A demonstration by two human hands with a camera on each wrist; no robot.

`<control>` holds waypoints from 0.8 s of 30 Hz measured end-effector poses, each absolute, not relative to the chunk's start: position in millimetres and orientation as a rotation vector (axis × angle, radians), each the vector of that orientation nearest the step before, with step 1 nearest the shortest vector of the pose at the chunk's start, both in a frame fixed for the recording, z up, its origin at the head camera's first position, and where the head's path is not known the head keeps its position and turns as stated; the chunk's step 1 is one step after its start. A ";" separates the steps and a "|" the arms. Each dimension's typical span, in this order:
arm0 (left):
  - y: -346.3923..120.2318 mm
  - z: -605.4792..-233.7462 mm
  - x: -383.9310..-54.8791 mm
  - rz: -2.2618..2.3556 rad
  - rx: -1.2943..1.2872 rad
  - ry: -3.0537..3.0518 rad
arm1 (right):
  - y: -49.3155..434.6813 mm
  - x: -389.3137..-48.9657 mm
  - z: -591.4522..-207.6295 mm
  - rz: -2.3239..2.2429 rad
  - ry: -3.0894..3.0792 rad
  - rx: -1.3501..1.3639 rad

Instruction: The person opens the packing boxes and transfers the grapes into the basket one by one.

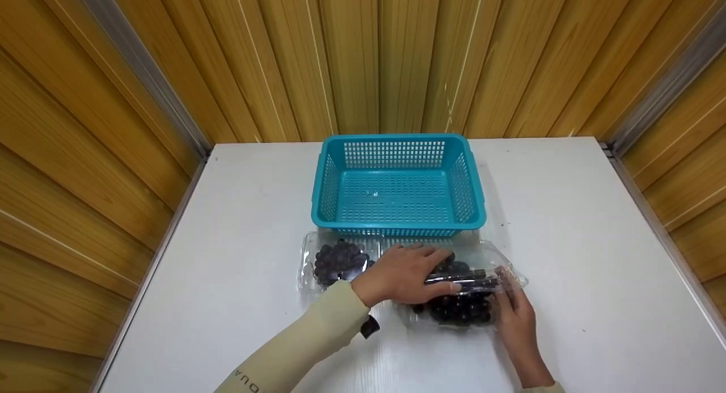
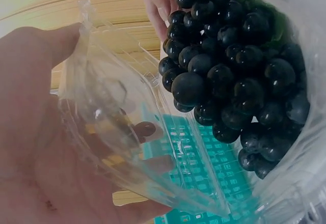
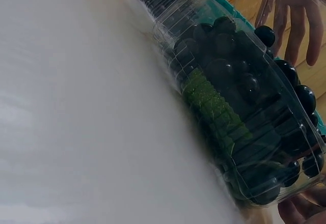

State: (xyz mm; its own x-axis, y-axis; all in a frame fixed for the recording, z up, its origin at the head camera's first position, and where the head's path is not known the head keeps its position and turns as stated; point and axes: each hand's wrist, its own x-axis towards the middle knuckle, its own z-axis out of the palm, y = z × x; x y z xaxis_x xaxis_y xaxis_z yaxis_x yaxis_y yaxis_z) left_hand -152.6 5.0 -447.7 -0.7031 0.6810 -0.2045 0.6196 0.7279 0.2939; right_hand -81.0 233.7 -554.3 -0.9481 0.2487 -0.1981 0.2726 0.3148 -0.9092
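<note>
A clear plastic clamshell box (image 3: 277, 127) of dark grapes (image 1: 459, 311) sits on the white table with its lid (image 2: 109, 89) raised. My left hand (image 1: 405, 274) reaches across that lid, thumb on the near edge and fingers on the far face, gripping it. In the left wrist view the thumb and fingers show on opposite sides of the clear plastic. At the box's right end my right hand (image 1: 517, 319) holds the side, its fingertips overlapped by the lid. A green leaf (image 3: 214, 107) lies along the grapes inside.
Right behind the boxes stands a turquoise perforated basket (image 1: 398, 225). Another clear box (image 1: 306, 262) with dark grapes (image 1: 340, 261) lies to the left, partly behind the left forearm. Wood-patterned panels (image 1: 351, 58) rise at the table's back and sides.
</note>
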 end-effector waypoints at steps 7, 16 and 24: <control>5.1 -443.5 -155.2 0.297 1.070 2.622 | 233.5 -80.4 -554.1 -1.768 2.532 0.525; 5.5 -438.4 -160.1 0.316 1.062 2.583 | 234.6 -79.4 -552.2 -1.746 2.505 0.491; 5.5 -433.4 -168.3 0.352 1.058 2.548 | 234.3 -79.2 -554.2 -1.798 2.486 0.455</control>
